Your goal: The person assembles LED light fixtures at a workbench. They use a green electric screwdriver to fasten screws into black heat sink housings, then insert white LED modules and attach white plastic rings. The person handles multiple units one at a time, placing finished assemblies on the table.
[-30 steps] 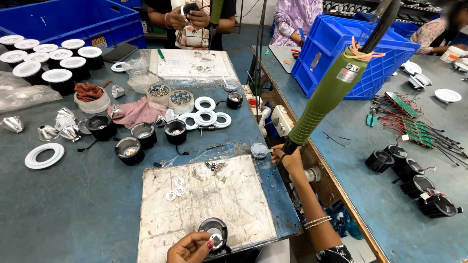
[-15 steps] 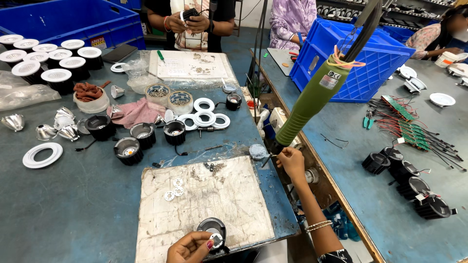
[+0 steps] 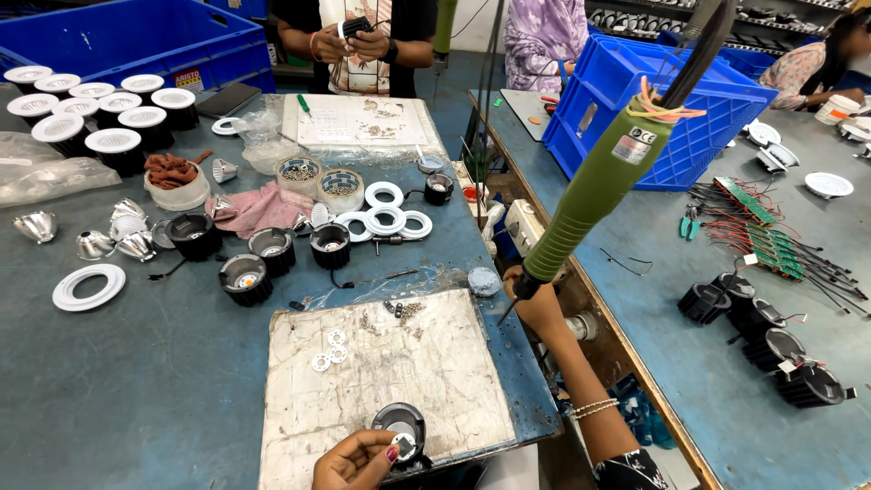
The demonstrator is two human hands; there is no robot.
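Two hands: left fingers pinch 1 black lamp housing, right fingers grip 1 green screwdriver.

Left hand cut off by btm edge.

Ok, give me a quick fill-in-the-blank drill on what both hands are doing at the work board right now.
1. The left hand rests its fingers on a round black lamp housing at the near edge of the worn ____ board.
2. The right hand holds the tip end of a hanging ____ electric screwdriver.
3. The white rings lie on the table ____ the board.

Missing words: white; green; beyond
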